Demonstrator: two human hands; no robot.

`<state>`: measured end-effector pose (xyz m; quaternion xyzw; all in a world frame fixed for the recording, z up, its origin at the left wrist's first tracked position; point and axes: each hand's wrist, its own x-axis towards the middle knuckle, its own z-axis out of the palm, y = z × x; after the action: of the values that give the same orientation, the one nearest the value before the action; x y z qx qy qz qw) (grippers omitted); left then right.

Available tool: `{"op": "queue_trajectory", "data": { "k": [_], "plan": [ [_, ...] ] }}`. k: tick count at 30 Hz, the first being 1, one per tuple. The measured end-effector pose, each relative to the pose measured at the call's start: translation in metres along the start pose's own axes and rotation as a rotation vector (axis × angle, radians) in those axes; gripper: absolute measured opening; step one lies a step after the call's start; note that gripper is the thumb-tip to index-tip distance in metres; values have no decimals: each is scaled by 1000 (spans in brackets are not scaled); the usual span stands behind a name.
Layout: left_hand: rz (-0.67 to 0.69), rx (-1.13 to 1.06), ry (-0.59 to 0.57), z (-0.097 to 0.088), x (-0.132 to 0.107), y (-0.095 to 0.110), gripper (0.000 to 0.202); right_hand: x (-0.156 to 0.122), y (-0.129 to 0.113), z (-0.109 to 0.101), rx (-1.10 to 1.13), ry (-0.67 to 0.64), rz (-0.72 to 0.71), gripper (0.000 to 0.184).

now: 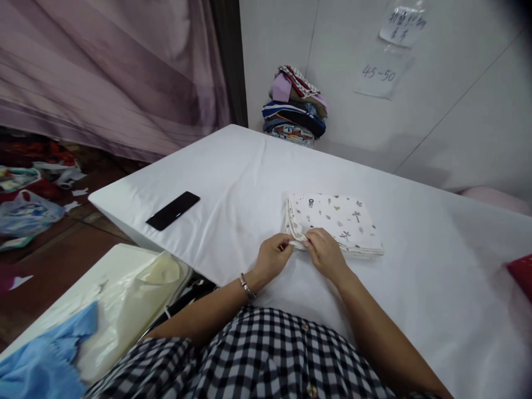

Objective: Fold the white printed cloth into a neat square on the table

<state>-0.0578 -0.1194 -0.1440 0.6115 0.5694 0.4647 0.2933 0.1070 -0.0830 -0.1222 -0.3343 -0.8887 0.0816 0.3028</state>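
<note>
A folded white cloth (336,221) printed with small figures lies on the white table (249,183) in front of me. My left hand (272,257) pinches the cloth's near left corner. My right hand (326,252) is closed on the same near edge, right beside the left hand; the two hands almost touch. A bracelet sits on my left wrist.
A black phone (172,210) lies near the table's left corner. A stack of folded coloured clothes (295,108) stands at the far edge against the wall. A red item (521,271) shows at the right. Low on the left, a cream surface (120,277) holds blue fabric (45,360).
</note>
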Motion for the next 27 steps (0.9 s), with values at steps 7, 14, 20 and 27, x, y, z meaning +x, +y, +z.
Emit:
{"op": "queue_trajectory", "data": {
  "k": [7, 14, 20, 27],
  "plan": [
    [-60, -132, 17, 4, 2, -6, 19, -2, -1, 4, 57, -104, 43, 9],
    [13, -272, -125, -5, 5, -6, 31, -6, 5, 14, 24, 22, 126, 9],
    [-204, 101, -53, -22, 11, -12, 19, -8, 6, 12, 108, 119, 207, 10],
    [-259, 487, -280, -17, 17, -4, 28, -8, 4, 15, 110, 243, 232, 9]
  ]
}}
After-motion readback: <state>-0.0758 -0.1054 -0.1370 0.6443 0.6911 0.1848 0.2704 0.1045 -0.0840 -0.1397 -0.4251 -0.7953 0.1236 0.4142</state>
